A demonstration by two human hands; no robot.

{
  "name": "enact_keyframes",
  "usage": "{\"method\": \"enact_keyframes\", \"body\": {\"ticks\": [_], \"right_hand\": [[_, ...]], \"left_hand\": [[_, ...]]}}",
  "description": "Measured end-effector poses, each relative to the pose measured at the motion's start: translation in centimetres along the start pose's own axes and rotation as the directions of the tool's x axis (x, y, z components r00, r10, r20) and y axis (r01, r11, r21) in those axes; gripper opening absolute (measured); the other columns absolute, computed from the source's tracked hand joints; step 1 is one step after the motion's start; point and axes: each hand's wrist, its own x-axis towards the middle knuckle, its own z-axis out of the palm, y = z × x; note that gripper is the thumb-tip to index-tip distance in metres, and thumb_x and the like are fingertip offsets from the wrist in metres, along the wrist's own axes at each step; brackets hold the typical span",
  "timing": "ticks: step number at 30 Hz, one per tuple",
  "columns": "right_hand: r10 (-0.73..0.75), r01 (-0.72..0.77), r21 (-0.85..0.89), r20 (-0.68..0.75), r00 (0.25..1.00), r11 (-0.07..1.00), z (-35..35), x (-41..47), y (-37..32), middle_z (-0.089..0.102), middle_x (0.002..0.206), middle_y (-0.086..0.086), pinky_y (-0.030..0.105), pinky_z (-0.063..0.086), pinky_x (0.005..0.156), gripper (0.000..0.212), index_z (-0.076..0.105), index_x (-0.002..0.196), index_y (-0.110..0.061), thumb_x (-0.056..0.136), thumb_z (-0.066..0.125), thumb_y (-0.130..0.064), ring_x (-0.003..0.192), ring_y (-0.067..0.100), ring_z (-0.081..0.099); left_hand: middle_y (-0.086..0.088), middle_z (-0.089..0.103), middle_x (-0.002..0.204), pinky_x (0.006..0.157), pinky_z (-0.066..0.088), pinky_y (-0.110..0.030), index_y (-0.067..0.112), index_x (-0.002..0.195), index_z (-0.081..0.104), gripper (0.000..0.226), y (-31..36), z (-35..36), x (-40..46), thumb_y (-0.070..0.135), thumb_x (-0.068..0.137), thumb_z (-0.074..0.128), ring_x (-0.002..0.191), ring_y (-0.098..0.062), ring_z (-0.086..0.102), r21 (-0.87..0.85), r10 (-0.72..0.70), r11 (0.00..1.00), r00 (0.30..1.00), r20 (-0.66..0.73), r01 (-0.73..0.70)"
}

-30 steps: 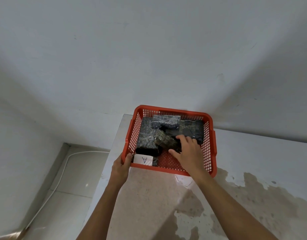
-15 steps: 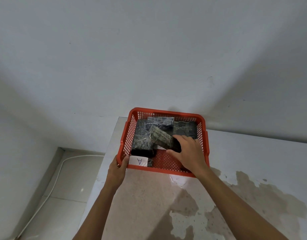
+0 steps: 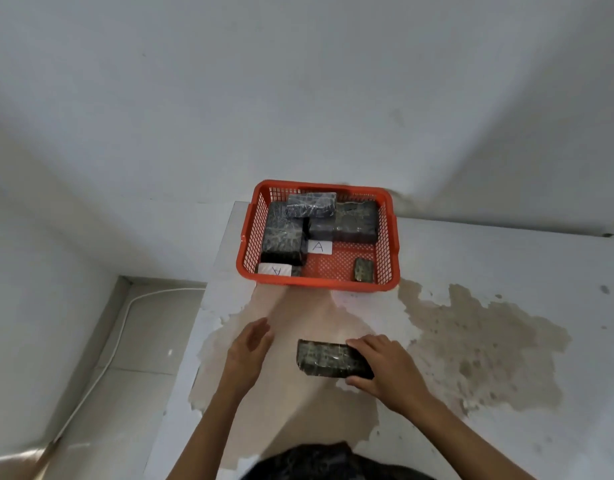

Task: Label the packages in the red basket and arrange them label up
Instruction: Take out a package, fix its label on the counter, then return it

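The red basket [image 3: 388, 237] stands at the far left corner of the table. Several dark wrapped packages [image 3: 285, 237] fill its back and left. Two of them show a white label marked A [image 3: 320, 247], the other label [image 3: 274, 270] near the front left corner. A small dark package [image 3: 363, 269] lies at the basket's front right. On the table in front of me, my right hand [image 3: 385, 368] grips the right end of a dark wrapped package [image 3: 321, 356]. My left hand [image 3: 248, 351] hovers open just left of it, not touching.
The white table top [image 3: 506, 265] has large worn, stained patches. Its left edge [image 3: 198, 327] drops to a tiled floor with a white cable [image 3: 104, 362]. A white wall rises right behind the basket.
My right hand lifted a package out of the basket and brought it down to the near table. My left hand let go of the basket rim and moved back beside it.
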Motion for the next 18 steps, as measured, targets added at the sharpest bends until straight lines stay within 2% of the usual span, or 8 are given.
{"method": "enact_keyframes", "body": {"ticks": [4,6,8,11,15,18], "right_hand": [[0.015,-0.014,-0.025,0.011,1.000,1.000,2.8,-2.1,-0.2,0.054,0.135,-0.004,0.033,0.044,0.096,0.065,0.047,0.142,-0.025,0.085,0.064,-0.053,0.122,0.021,0.050],[0.021,-0.021,-0.001,-0.019,1.000,1.000,3.4,-2.6,-0.4,0.053,0.138,-0.001,0.035,0.046,0.097,0.068,0.045,0.144,-0.023,0.085,0.067,-0.048,0.125,0.024,0.050],[0.030,-0.030,0.012,-0.017,0.999,0.999,3.6,-3.0,-0.4,0.045,0.147,0.001,0.037,0.045,0.100,0.075,0.037,0.149,-0.027,0.084,0.068,-0.047,0.132,0.023,0.044],[0.066,-0.065,0.035,-0.021,0.998,0.997,3.4,-3.6,0.0,0.037,0.151,0.002,0.039,0.047,0.099,0.080,0.032,0.150,-0.033,0.081,0.071,-0.046,0.132,0.023,0.041],[0.098,-0.098,0.090,0.005,0.995,0.991,3.1,-3.9,0.9,0.040,0.147,-0.002,0.035,0.051,0.090,0.068,0.040,0.145,-0.033,0.085,0.072,-0.039,0.125,0.021,0.045],[0.102,-0.107,0.134,0.046,0.994,0.985,2.7,-3.6,1.3,0.045,0.139,-0.004,0.034,0.050,0.089,0.063,0.044,0.144,-0.033,0.087,0.070,-0.038,0.122,0.018,0.044]], "left_hand": [[0.006,0.058,0.130,0.110,0.033,-0.031,0.020,0.124,0.059,0.038,-2.3,1.5,-3.3,0.026,0.087,0.066,0.133,-0.019,0.044,0.208,0.201,0.957,0.979,0.031,-0.203],[0.003,0.053,0.138,0.115,0.027,-0.037,0.019,0.129,0.057,0.046,-3.2,2.2,-4.5,0.029,0.086,0.068,0.141,-0.020,0.032,0.326,0.259,0.907,0.964,0.067,-0.267],[0.004,0.049,0.143,0.117,0.024,-0.040,0.021,0.134,0.052,0.054,-3.8,2.7,-5.4,0.038,0.085,0.067,0.144,-0.020,0.027,0.395,0.294,0.867,0.952,0.090,-0.305],[0.005,0.043,0.148,0.118,0.023,-0.040,0.024,0.142,0.042,0.068,-3.9,3.3,-6.1,0.051,0.083,0.064,0.144,-0.018,0.025,0.432,0.335,0.820,0.927,0.168,-0.374],[0.011,0.022,0.157,0.117,0.022,-0.035,0.031,0.150,0.021,0.081,-3.3,4.3,-6.0,0.058,0.083,0.058,0.143,-0.009,0.020,0.525,0.377,0.685,0.863,0.337,-0.505],[0.012,0.038,0.148,0.112,0.028,-0.035,0.033,0.144,0.033,0.070,-2.5,4.9,-5.3,0.055,0.083,0.058,0.136,-0.014,0.035,0.591,0.411,0.581,0.828,0.382,-0.560]]}}
